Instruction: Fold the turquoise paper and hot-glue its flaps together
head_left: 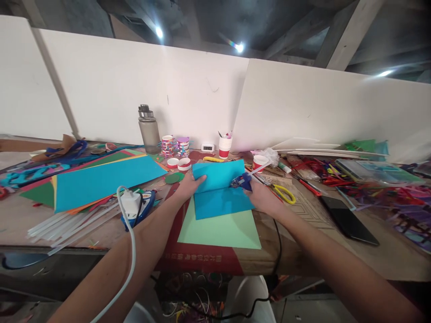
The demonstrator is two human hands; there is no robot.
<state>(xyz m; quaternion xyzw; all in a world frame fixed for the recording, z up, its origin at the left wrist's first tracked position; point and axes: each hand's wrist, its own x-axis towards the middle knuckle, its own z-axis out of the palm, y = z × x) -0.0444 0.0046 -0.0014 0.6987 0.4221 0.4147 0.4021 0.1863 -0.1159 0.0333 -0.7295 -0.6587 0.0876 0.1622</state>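
Observation:
My left hand [189, 185] grips the left edge of a folded sheet of blue paper [220, 176], thumb on its face. The upper flap stands raised from the lower half, with a crease between. In my right hand [264, 197] is a blue glue gun [241, 181], a white glue stick [261, 168] poking out of its back. The gun's nozzle points left at the crease of the blue paper. Beneath lies a pale green sheet [218, 231] on the table. Whether glue is on the paper is too small to tell.
Coloured paper [107, 181], glue sticks [67, 226] and a power strip [139, 206] lie left. Behind stand a bottle [149, 132] and paper cups [225, 147]. Yellow-handled scissors [284, 194], a black phone [348, 220] and pipe cleaners [318, 169] lie right. A black cord [279, 246] hangs over the front edge.

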